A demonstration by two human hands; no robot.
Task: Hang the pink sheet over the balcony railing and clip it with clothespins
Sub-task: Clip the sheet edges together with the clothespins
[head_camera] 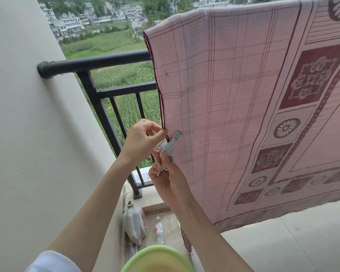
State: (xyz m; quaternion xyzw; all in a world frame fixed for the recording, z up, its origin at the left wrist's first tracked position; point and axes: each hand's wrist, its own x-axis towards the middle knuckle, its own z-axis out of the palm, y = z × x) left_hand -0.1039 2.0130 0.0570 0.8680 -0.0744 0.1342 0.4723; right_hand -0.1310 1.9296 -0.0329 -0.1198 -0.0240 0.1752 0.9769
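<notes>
The pink patterned sheet (234,107) hangs over the black balcony railing (98,60) and covers its right part. My left hand (140,141) pinches the sheet's dark left edge about halfway down. My right hand (168,178) sits just below it, shut on the handles of a white clothespin (170,144). The clothespin's jaws are spread and lie over the sheet's edge next to my left thumb.
A beige wall (33,134) stands close on the left, where the rail meets it. On the floor below lie a white jug (133,222) and a plastic bottle (160,231). A green basin's rim (157,258) shows at the bottom. Fields and houses lie beyond.
</notes>
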